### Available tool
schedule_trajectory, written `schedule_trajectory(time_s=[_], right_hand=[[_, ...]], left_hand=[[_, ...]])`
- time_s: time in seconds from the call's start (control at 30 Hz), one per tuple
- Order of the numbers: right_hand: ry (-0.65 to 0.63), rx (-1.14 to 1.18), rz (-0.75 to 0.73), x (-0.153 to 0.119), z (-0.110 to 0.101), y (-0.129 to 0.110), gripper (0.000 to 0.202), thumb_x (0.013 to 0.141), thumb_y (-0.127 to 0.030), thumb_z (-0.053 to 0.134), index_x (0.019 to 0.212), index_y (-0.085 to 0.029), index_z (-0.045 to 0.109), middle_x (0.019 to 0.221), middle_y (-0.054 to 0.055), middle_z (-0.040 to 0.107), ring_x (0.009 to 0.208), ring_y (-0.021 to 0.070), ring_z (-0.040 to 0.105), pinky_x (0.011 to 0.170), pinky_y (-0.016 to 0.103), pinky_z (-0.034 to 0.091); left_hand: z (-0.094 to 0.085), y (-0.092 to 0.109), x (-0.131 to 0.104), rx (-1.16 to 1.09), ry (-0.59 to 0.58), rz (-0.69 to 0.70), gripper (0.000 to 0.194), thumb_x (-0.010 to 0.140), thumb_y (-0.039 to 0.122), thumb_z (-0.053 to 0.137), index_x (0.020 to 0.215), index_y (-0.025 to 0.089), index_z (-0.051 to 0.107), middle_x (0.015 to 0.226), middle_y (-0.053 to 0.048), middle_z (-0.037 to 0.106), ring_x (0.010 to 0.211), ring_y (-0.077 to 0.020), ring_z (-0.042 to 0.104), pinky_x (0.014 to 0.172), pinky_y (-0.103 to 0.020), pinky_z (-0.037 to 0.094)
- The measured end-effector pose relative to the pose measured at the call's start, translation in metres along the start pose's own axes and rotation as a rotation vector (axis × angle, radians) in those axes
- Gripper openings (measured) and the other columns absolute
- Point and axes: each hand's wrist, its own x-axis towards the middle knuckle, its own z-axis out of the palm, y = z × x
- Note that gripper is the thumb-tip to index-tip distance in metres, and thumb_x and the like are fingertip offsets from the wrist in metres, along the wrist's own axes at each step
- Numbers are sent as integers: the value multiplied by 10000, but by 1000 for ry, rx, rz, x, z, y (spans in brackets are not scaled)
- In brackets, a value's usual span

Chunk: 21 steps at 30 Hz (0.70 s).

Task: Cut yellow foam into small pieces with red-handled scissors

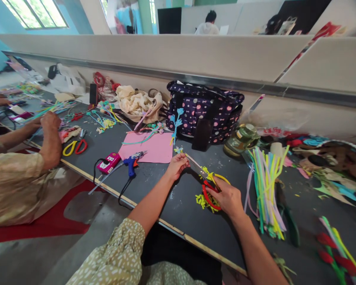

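Note:
My right hand grips a pair of scissors with one red and one yellow handle loop. The blades point up and left toward my left hand, which is closed in a pinch near their tips. What it pinches is too small to make out. Short yellow-green cut pieces lie in a pile under the scissors, with more beside the blades. Just beyond my left hand are a small pale blue and yellow bit and a blue flower-like stem.
Left of my arm are pink paper, a blue glue gun and a pink power strip. A dotted bag and green jar stand behind. Fuzzy stems lie right. A co-worker's arm is left, near other scissors.

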Motion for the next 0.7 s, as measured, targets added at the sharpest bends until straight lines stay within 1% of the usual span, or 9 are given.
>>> schedule_trajectory(time_s=[0.2,0.33,0.4,0.5,0.57,0.63,0.7], right_hand=[[-17,39,4,-1,2,2,418,840,-475,515,1152,-216,614,1046,62,696,934,202,661,737,284,515],[-47,22,24,1,1,1,385,839,-466,506,1106,-218,630,1017,62,701,888,197,669,695,275,509],[-44,-16,56,3,-1,-3,406,820,-474,520,1121,-220,615,1014,62,699,864,197,671,680,276,505],[-69,-86,122,6,-7,-9,525,777,-531,540,1184,-200,555,918,50,703,791,193,672,624,269,492],[-91,-114,138,7,-11,-12,591,756,-563,545,1205,-179,524,848,42,696,744,188,668,584,261,477],[-93,-124,139,8,-12,-12,602,749,-576,548,1198,-176,520,817,37,692,722,187,666,563,258,465],[-81,-128,149,7,-12,-11,564,756,-571,545,1177,-195,534,808,29,694,713,189,667,556,260,457]], left_hand=[[-1,0,0,-1,-4,-12,345,592,270,812,767,135,547,602,28,573,510,-61,521,612,-231,480],[-3,-1,1,-15,-15,-15,353,594,275,814,788,134,554,631,26,578,519,-56,523,615,-223,487],[-4,-1,2,-19,-13,-13,357,592,273,814,799,134,558,651,27,580,520,-50,522,618,-220,492],[-3,1,2,-30,-7,-1,358,590,267,815,807,137,561,689,23,592,525,-46,522,614,-218,496],[-3,2,1,-40,-1,6,353,592,259,813,809,139,561,705,19,597,531,-47,523,609,-217,495],[-2,3,1,-47,6,4,350,594,254,811,810,139,560,705,20,597,528,-46,521,606,-216,494],[-1,4,0,-49,15,2,352,591,255,812,807,138,560,705,21,596,528,-45,519,607,-216,492]])
